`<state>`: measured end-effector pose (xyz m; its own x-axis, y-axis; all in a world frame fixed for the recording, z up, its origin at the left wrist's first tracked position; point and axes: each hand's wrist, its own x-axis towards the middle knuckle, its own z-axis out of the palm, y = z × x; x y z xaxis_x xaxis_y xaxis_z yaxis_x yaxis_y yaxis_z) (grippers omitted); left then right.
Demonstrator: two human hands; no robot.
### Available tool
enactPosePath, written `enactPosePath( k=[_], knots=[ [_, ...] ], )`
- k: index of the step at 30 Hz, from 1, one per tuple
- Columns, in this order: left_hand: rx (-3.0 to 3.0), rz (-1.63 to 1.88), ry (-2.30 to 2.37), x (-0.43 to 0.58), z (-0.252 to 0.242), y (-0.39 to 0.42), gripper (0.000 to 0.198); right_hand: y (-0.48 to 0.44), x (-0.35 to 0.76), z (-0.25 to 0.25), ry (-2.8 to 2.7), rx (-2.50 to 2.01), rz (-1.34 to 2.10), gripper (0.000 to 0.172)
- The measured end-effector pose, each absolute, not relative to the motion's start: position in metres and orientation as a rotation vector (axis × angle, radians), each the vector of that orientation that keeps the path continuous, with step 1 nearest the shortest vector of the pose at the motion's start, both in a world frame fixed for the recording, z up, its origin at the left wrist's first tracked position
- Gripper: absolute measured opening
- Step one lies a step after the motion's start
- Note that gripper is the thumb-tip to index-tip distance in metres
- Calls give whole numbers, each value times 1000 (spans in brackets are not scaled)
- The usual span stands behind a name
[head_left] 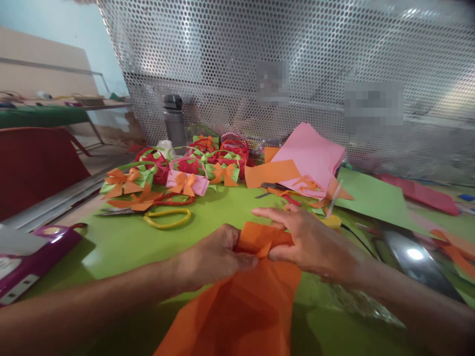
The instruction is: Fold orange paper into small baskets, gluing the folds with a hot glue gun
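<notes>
An orange paper sheet (241,306) lies on the green table (122,242) right in front of me, its far end folded up. My left hand (213,257) is closed, pinching the folded end from the left. My right hand (308,242) grips the same fold from the right, thumb under it and fingers stretched over the top. Both hands meet at the fold.
Several paper baskets with orange bows (185,170) stand at the back. Scissors with yellow and red handles (159,210) lie left of centre. Pink paper (311,153), orange and green sheets (371,198) are to the right. A grey bottle (174,121) stands before a perforated metal screen. A purple case (33,254) sits at left.
</notes>
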<state>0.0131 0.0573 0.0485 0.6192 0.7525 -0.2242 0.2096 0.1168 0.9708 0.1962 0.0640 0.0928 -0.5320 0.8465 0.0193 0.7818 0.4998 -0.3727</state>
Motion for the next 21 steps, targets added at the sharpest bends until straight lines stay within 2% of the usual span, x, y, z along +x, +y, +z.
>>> enactPosePath(
  k=[4, 8, 12, 21],
  knots=[
    [1463, 470, 881, 12, 51, 56, 17, 67, 196, 90, -2440, -1375, 634, 57],
    [1369, 432, 867, 12, 55, 56, 25, 66, 192, 89, -2466, -1374, 474, 52],
    [1327, 535, 963, 10, 50, 59, 35, 62, 191, 90, -2478, -1351, 407, 49],
    [1331, 465, 811, 11, 45, 60, 25, 59, 190, 91, -2535, -1342, 309, 53]
  ],
)
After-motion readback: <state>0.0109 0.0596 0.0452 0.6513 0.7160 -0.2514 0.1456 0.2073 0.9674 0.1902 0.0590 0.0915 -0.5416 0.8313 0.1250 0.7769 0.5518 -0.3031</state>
